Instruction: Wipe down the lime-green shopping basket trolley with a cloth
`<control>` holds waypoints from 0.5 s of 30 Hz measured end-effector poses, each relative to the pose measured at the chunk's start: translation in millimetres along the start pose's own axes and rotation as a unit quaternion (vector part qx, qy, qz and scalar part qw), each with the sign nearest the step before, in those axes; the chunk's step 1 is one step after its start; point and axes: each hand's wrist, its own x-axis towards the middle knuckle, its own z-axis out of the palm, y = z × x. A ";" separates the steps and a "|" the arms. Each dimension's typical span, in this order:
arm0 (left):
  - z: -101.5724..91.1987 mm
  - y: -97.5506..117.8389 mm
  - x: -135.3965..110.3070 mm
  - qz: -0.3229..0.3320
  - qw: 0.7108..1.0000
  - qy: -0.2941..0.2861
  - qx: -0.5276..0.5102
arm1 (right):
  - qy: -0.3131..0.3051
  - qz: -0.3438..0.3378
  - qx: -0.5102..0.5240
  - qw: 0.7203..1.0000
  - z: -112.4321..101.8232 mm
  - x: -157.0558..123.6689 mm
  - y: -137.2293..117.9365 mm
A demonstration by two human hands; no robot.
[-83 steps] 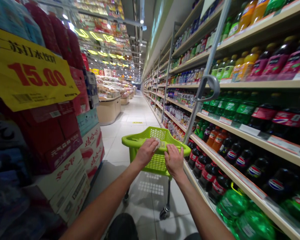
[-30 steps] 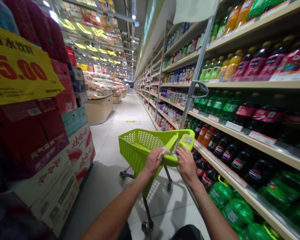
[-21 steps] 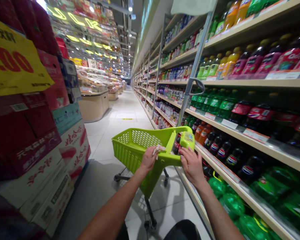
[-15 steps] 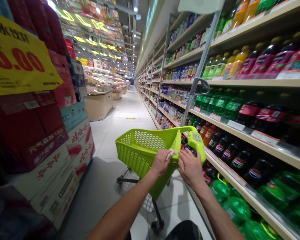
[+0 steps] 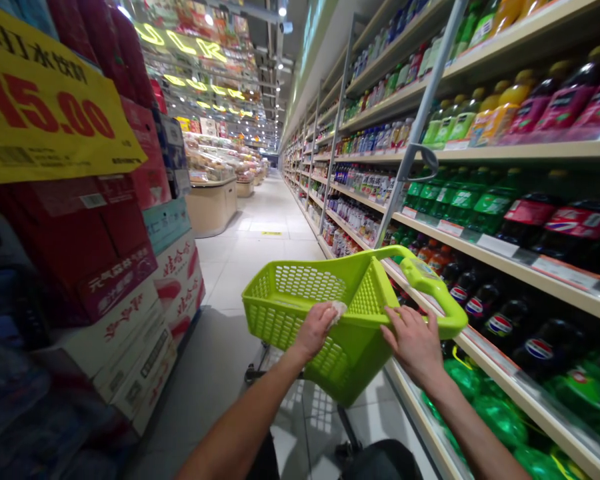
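Note:
A bright green plastic shopping cart (image 5: 353, 363) stands in front of me, turned nearly side-on, and nothing shows in its basket. My left hand (image 5: 317, 333) is closed around a crumpled white tissue (image 5: 337, 311) and rests against the near rim of the basket. On the same rim, closer to the handle, my right hand (image 5: 414, 341) has its fingers hooked over the edge, thumb on the near side. The cart's handle (image 5: 450, 303) points toward the shelves on the right.
Shelves of drink bottles (image 5: 495, 200) run along the right, close to the handle. Stacked drink cartons (image 5: 130, 333) under a yellow price sign (image 5: 55, 107) flank the left. A tiled aisle (image 5: 275, 233) stretches ahead past wooden display stands (image 5: 210, 207).
The cart has swung round, its handle moving right toward the shelves and its side turning to me. My right hand has moved right along with it, and my hands are farther apart.

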 end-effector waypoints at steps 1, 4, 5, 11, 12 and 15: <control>-5.5 -6.1 -3.9 -0.002 1.000 -0.002 0.007 | 0.007 -0.001 0.006 1.000 1.4 -1.1 2.2; -38.8 -45.9 -23.3 -0.067 0.996 0.012 0.056 | 0.017 0.015 0.016 1.000 2.4 -3.5 6.9; -50.9 -60.5 -30.4 -0.085 0.994 0.022 0.067 | 0.019 0.026 0.014 0.999 2.5 -3.8 6.4; -58.2 -71.0 -45.5 -0.125 0.986 0.044 0.099 | 0.040 0.050 0.014 0.998 10.2 -3.7 -18.2; -53.1 -65.8 -44.5 -0.101 0.991 0.025 0.088 | 0.042 0.047 0.020 0.998 12.0 -3.9 -21.7; -53.8 -67.8 -43.8 -0.100 0.992 -0.002 0.077 | 0.047 0.038 0.033 0.998 15.2 -5.1 -25.3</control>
